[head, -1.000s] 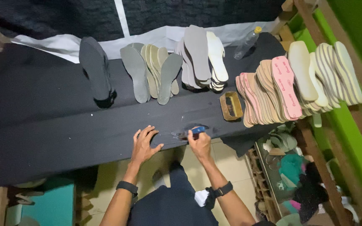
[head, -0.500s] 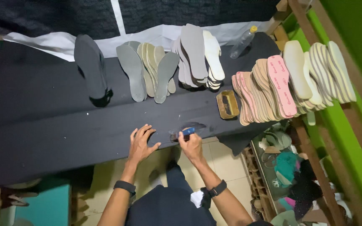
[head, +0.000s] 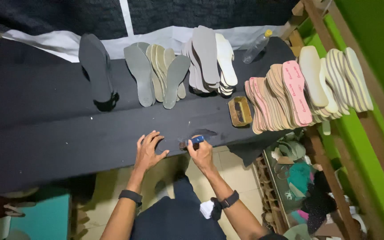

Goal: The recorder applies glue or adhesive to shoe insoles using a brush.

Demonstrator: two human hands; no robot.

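A person stands at a long dark surface [head: 45, 142], both hands at its near edge. The left hand [head: 147, 151] lies flat on the surface with fingers spread, grasping nothing. Just to its right, the right hand [head: 202, 153] is clenched around a small blue-handled tool [head: 195, 140], whose tip touches the surface beside a shiny dark smear [head: 201, 132]. Farther back, shoe insoles lie in rows: a single dark insole [head: 95, 69] at the left, a fan of grey insoles [head: 154, 73] in the middle, a grey and white stack [head: 212, 58] beyond. To the right, pink and tan insoles [head: 285, 95] overlap, a small wooden brush [head: 240, 111] near them. A clear plastic bottle [head: 256, 46] lies at the far right.
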